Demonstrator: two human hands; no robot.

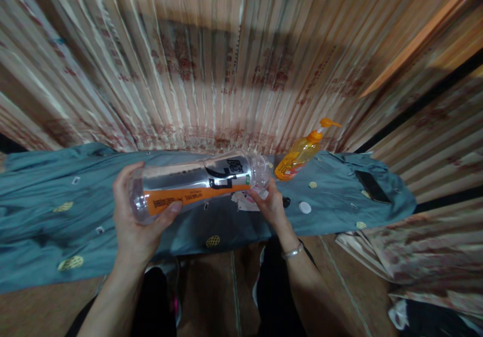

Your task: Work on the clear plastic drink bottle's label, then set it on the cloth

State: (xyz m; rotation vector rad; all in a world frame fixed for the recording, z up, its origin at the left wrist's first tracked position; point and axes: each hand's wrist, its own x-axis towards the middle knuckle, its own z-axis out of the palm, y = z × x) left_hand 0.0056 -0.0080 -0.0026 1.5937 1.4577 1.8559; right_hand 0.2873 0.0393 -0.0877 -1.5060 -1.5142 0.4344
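A large clear plastic bottle (196, 178) with a silver and orange label lies almost level in the air above the cloth-covered surface. Its base end is wrapped by my left hand (138, 221), thumb along the label's lower edge. At the neck end, my right hand (272, 203) grips from below, its fingers partly hidden behind the bottle. No cap shows clearly on the neck. Beyond my right hand stands an orange pump bottle (298, 158) holding yellow-orange liquid. A white round cap (305, 207) and a small black object (287, 202) lie close to that hand.
The teal patterned cloth (213, 224) covers a long, narrow surface. A dark phone (373, 187) rests on its right part. Crumpled white paper or wrapping (247, 203) lies beneath the bottle. A pleated curtain (226, 75) hangs behind, and a black bar (418, 105) runs along the right.
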